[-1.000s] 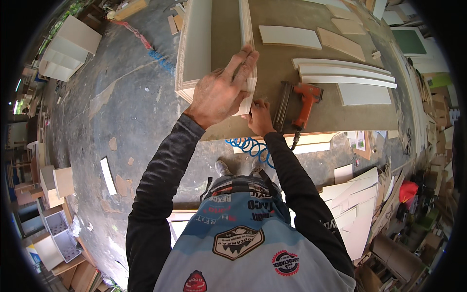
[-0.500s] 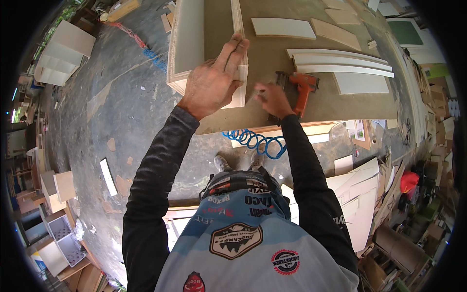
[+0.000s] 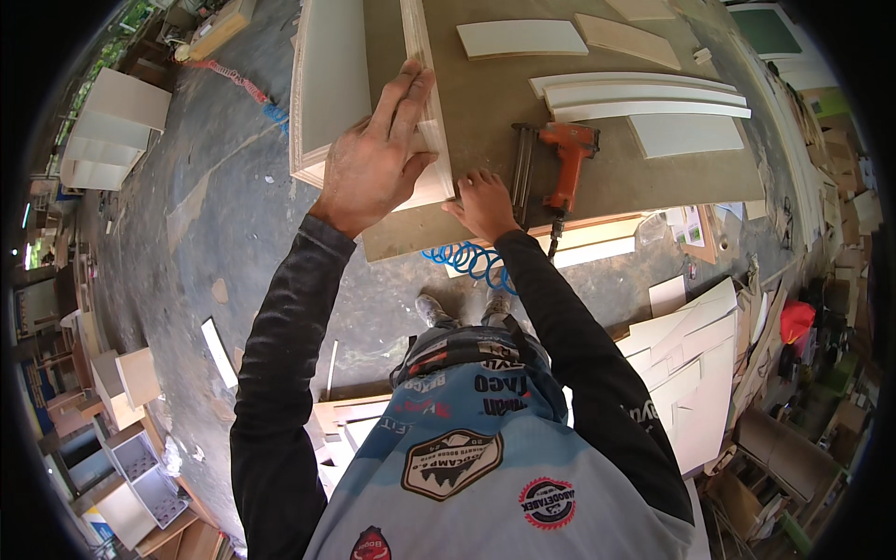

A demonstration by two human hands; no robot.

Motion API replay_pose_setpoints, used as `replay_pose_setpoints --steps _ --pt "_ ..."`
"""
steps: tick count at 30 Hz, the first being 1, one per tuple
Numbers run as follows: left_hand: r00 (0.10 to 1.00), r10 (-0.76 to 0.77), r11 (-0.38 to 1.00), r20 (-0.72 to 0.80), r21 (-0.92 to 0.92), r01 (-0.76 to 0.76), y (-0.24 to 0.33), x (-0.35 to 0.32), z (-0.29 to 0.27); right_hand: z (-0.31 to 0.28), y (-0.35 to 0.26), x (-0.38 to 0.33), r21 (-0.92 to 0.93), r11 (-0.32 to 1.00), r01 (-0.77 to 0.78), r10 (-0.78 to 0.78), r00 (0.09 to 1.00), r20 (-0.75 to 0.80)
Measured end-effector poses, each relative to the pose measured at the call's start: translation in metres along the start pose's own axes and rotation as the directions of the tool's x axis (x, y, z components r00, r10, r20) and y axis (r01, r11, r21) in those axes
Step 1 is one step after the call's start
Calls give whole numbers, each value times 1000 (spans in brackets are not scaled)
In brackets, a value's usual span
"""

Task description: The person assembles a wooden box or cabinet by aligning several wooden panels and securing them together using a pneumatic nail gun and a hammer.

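While I watched from afar, the left hand (image 3: pixel 373 177) clasped the near end of an open, white-faced plywood box (image 3: pixel 338 75) on the flat brown worktop (image 3: pixel 481 103); the right hand (image 3: pixel 487 207), half-curled, lay by its lower corner, its grasp unclear. The box seemed largely assembled; I couldn't tell what fastening remained. I counted one box, one orange-and-black nail gun (image 3: pixel 567 163), at least two long white strips (image 3: pixel 644 109).
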State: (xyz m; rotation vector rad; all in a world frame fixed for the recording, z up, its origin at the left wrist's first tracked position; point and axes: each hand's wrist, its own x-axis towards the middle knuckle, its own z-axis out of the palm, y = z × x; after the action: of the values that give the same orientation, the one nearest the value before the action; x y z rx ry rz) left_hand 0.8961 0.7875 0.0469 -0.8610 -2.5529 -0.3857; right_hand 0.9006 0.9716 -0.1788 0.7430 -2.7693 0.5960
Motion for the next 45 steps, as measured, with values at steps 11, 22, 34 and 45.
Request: replay_pose_setpoints --steps 11,22,34,45 --pt "994 -101 989 33 -108 104 6 -2 -1 25 15 7 7 983 184 -184 982 40" --pt "995 -103 986 12 -128 104 5 -4 -1 26 14 9 84 986 146 -155 982 109" --pt "995 -93 989 -35 -120 88 5 -6 3 29 18 5 50 980 191 -194 979 64" --pt "991 -136 976 -5 -171 133 7 -6 3 26 16 3 80 983 162 -171 980 107"
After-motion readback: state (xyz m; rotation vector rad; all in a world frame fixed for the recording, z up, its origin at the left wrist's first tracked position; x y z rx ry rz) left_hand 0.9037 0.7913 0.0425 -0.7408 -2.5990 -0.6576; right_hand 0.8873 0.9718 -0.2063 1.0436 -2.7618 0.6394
